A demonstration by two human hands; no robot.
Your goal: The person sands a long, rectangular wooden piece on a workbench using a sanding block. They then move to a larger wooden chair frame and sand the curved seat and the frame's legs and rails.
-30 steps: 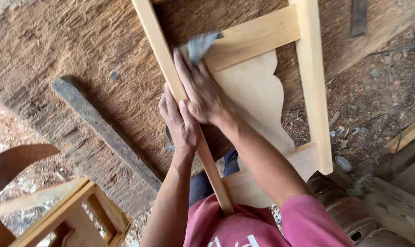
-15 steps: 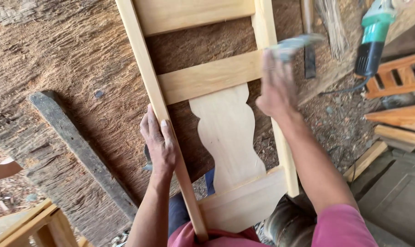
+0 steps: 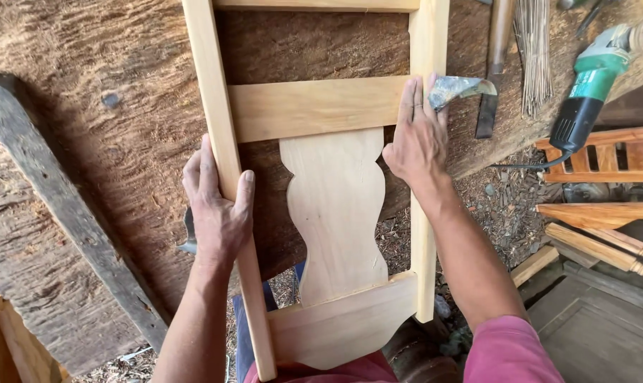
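Now that the right hand [image 3: 417, 138] has crossed from the left rail to the right rail, sandpaper [image 3: 457, 88] pinched under its fingers, sanding looks set to shift to that side. Left hand [image 3: 215, 209] stays clamped round the left rail, steadying the chair back [image 3: 321, 106] on the bench [image 3: 87, 128] (grinder [image 3: 587, 92] lies idle, far right).

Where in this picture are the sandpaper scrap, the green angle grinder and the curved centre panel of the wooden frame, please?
sandpaper scrap [image 3: 457, 88], head view, on its grey folded face.
green angle grinder [image 3: 596, 74], head view, on its green body.
curved centre panel [image 3: 333, 206], head view, on its narrow middle.
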